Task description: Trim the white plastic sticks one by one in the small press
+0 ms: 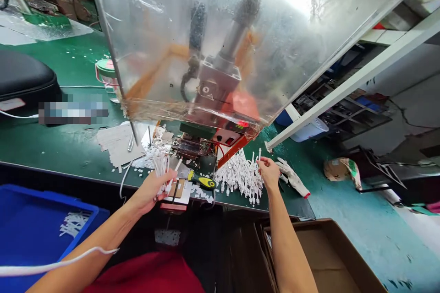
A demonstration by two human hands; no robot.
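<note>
My left hand (155, 188) is closed around a bunch of thin white plastic sticks (160, 166), held upright in front of a small press machine (206, 142) behind a clear plastic shield (240, 32). My right hand (269, 171) pinches one or two white sticks (259, 154) at the right edge of a large pile of the same sticks (239, 176) on the green table (68, 142). Between my hands a yellow-and-black handled tool (202, 181) lies by the machine's base.
A blue bin (37, 224) with some white sticks stands at lower left, an open cardboard box (330, 256) at lower right. A white work glove (292, 177) lies right of the pile. Paper sheets (118, 144), white scraps and a black seat cushion (24, 80) occupy the left.
</note>
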